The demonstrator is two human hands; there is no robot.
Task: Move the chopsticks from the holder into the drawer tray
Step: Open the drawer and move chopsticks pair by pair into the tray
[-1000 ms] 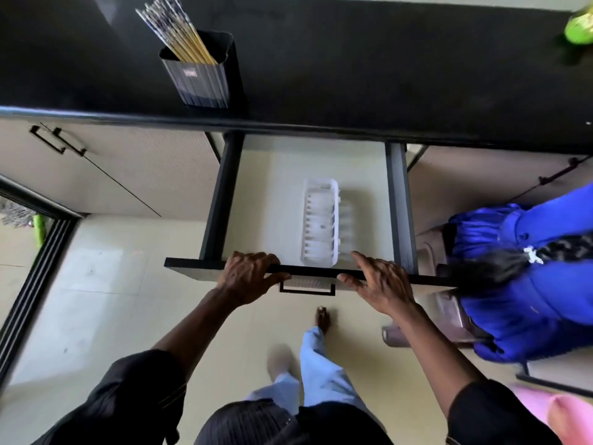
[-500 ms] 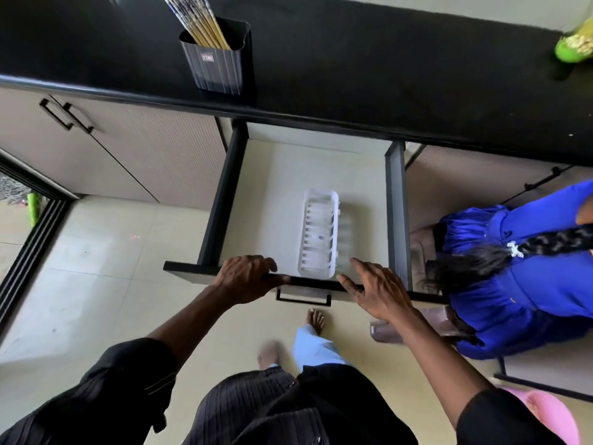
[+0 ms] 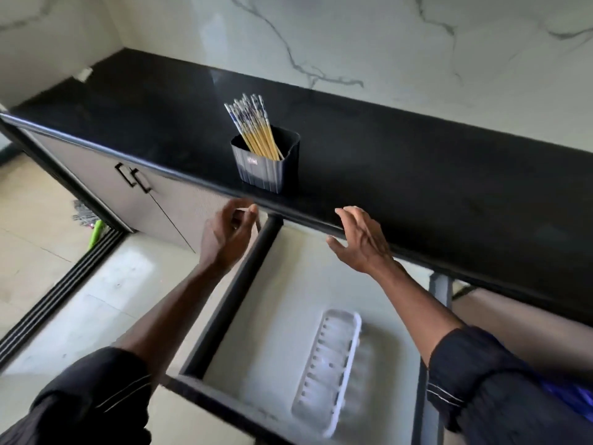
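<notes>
Chopsticks point(image 3: 253, 130), yellow with patterned blue and white tops, stand bunched in a dark ribbed holder point(image 3: 266, 168). They lean toward the holder's left side. The holder sits on a black worktop point(image 3: 417, 175), close to its front edge and roughly midway along it.

Below that edge a drawer point(image 3: 282, 284) is pulled out, pale inside with dark sides. A white slotted tray point(image 3: 340, 315) lies flat on the drawer floor, toward the drawer's front right corner, with nothing in it.

A person in dark sleeves has both arms raised over the drawer. The left hand point(image 3: 227, 236) hangs just below the worktop's front edge, beneath the holder, with fingers loosely curled toward the thumb and gripping nothing. The right hand point(image 3: 362, 242) is at the same edge, further right, with fingers straight and slightly spread; whether the fingertips touch the edge cannot be told.

White veined marble point(image 3: 321, 43) backs the worktop. Cabinet doors with black handles point(image 3: 134, 179) stand left of the drawer.
</notes>
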